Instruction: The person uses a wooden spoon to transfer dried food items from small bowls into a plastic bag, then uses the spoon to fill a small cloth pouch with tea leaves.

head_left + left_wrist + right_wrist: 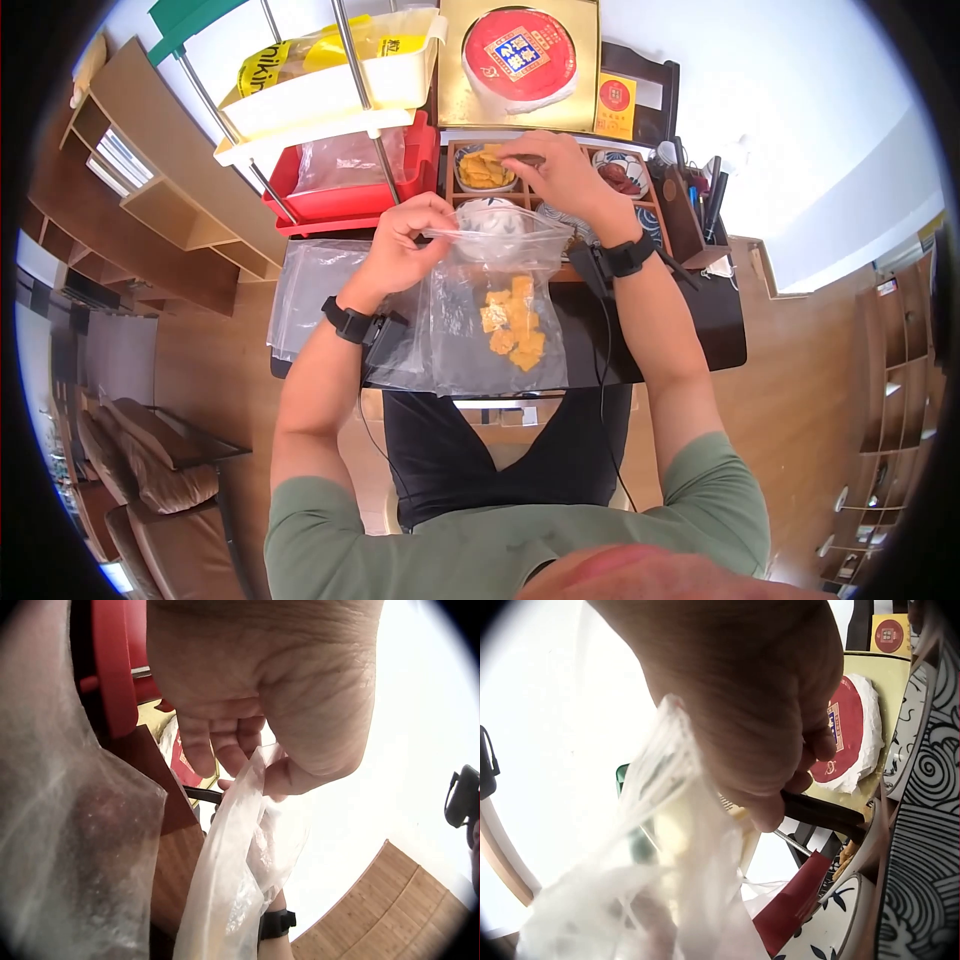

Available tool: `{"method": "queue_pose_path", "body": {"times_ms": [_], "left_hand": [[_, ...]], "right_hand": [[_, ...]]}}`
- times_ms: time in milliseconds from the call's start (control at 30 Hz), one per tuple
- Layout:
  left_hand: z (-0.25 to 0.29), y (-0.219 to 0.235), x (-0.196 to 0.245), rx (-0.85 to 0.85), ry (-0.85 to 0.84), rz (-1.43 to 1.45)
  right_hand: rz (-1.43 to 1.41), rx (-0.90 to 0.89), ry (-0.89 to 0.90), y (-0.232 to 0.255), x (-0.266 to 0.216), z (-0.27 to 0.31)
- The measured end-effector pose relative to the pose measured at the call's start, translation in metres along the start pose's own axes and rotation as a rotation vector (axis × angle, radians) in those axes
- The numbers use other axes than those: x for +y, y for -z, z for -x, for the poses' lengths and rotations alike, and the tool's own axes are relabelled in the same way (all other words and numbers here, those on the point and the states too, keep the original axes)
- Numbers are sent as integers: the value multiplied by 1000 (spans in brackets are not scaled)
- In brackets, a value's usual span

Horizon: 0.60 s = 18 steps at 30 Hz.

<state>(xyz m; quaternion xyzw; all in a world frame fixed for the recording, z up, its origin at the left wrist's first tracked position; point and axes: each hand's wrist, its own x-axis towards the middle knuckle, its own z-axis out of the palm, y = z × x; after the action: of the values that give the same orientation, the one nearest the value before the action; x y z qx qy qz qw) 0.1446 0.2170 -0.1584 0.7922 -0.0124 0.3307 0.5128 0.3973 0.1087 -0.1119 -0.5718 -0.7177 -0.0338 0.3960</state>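
My left hand (410, 240) pinches the mouth of a clear plastic bag (455, 325) between thumb and fingers; the left wrist view shows its rim (259, 769) in that grip. Several yellow-orange pieces (522, 318) lie inside the bag. The right hand (568, 178) holds a dark brown, flat utensil (825, 811) over a patterned bowl of similar yellow pieces (484, 170). In the right wrist view the utensil's far end reaches the bowl's rim. A white bowl (490, 218) stands behind the bag, partly covered by it.
A divided wooden box holds the bowls, including one with dark red pieces (620, 175). Flat plastic bags (315, 290) lie at left, below a red bin (350, 200) and cream rack tray (330, 115). A gold box (450, 70) with a red-labelled round cake stands behind; a pen holder (690, 215) is right.
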Motion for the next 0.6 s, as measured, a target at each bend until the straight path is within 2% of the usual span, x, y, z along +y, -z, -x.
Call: {"method": "queue_pose_path", "body": {"times_ms": [233,300,400,433,533,600], "left_hand": [[0,-1,4,6,37,51],[0,-1,4,5,29,47],[1,0,2,2,23,61],[0,1,2,5,26,60],[1,0,2,8,22,47],[0,1,0,-9,0,-2]], "right_hand": [[-84,27,-110,1,-5,-1],[-125,15,-264,6,-9,-1],[-218,94,-227,11,0,0],[-303,77,-300,14,5,1],[-320,124,-249,31,0,1],[-314,82,-274,43,-2,2]]}}
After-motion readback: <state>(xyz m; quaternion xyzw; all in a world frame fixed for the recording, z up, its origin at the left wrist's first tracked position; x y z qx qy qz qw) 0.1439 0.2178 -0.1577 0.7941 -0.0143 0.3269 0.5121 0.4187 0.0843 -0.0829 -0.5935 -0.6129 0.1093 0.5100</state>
